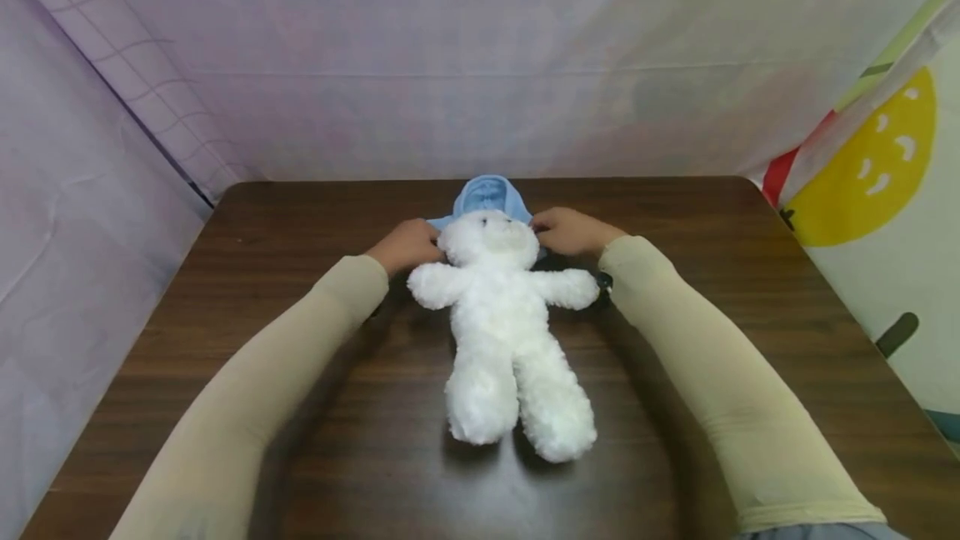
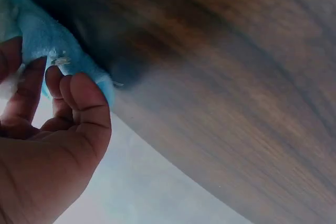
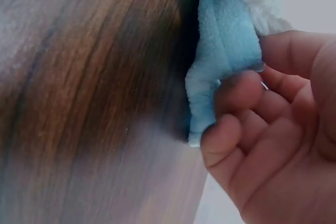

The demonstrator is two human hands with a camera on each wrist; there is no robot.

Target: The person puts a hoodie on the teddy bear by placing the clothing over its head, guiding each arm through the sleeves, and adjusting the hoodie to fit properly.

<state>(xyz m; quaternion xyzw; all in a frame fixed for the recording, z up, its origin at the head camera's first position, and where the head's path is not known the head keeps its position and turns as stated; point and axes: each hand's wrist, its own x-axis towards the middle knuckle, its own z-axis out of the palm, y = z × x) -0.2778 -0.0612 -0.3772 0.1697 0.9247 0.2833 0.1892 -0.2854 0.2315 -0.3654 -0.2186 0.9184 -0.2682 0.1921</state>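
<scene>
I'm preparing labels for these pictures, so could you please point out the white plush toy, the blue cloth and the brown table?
White plush toy (image 1: 491, 307): head view, on its belly.
Blue cloth (image 1: 491, 192): head view, on its hood.
Brown table (image 1: 390, 457): head view, on its bare top.

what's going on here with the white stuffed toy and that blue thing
A person has both hands at a light-blue cloth with a hood-like top, one on each side of the head of a white plush toy. The right hand pinches the cloth; the left hand has its fingers curled at the opposite edge, though whether they grip it is hard to tell. The toy lies face up on the dark wooden table, its head overlapping the cloth.
</scene>
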